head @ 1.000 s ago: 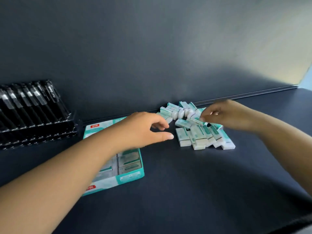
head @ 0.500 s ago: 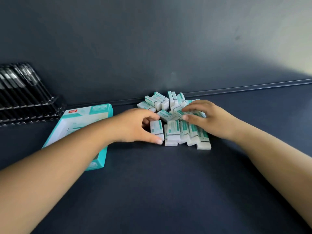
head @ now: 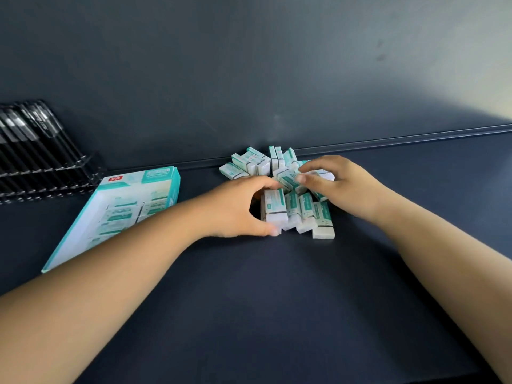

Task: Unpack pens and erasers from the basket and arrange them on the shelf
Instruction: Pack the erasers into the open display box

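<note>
The erasers [head: 288,195] lay in a loose heap on the dark shelf [head: 277,300], back near its rear wall, with a rough row of four standing nearest the person. The left hand [head: 235,209] curved round the leftmost eraser of that row, thumb at its near end and fingers over its far end. The right hand [head: 340,187] sat on the other side of the pile, its fingertips [head: 302,177] pinching a tilted eraser on top; how firmly was hard to tell, since the fingers hid the contact.

These looked like small, light, stiff blocks in paper sleeves, likely to topple or slide on each other when nudged. The sleeve probably offered the surer hold, taken across the long sides, while the bare white ends might grip skin better but sit low. Left of the left hand lay the teal eraser box [head: 124,206], and beyond it the pens [head: 30,145] in their clear rack.
</note>
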`<state>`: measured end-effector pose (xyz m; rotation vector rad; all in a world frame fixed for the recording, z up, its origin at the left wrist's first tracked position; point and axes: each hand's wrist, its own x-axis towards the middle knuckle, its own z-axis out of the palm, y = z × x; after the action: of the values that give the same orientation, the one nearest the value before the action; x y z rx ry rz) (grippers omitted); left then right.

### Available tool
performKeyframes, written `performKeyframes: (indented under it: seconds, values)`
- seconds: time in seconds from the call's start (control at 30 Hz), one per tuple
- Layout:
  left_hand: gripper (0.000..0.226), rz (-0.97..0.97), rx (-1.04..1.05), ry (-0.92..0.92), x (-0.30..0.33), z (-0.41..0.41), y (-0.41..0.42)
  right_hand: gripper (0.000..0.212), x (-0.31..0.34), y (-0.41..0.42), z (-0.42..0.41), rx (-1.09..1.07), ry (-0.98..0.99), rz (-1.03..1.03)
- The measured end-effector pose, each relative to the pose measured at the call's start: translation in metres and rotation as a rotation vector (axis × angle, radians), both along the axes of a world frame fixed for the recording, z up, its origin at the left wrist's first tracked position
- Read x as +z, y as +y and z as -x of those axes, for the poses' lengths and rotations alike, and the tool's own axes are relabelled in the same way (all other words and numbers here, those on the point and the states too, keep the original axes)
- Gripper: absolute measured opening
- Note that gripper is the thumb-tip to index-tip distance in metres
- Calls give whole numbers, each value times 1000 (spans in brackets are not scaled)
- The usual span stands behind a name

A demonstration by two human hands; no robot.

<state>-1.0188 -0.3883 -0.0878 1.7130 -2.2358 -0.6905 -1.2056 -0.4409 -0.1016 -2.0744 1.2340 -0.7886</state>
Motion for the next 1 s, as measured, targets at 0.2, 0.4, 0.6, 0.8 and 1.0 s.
performKeyframes:
  seconds: [0.2,0.4,0.6,0.8,1.0]
  values:
    - [74,-27,9,224,9,-8,4,13,18,24,-7,166,-151,27]
    - [91,-208,-121,502,39,-46,34,43,48,49,-23,578,-95,21]
    - [106,-358,-251,507,51,-92,72,40,61,78,-84,741,118,-16]
    - [104,-394,-181,755,40,-149,102,22,62,97,-146,774,134,-62]
    - [72,-291,36,1216,25,-194,110,23,64,98,-189,506,-32,6]
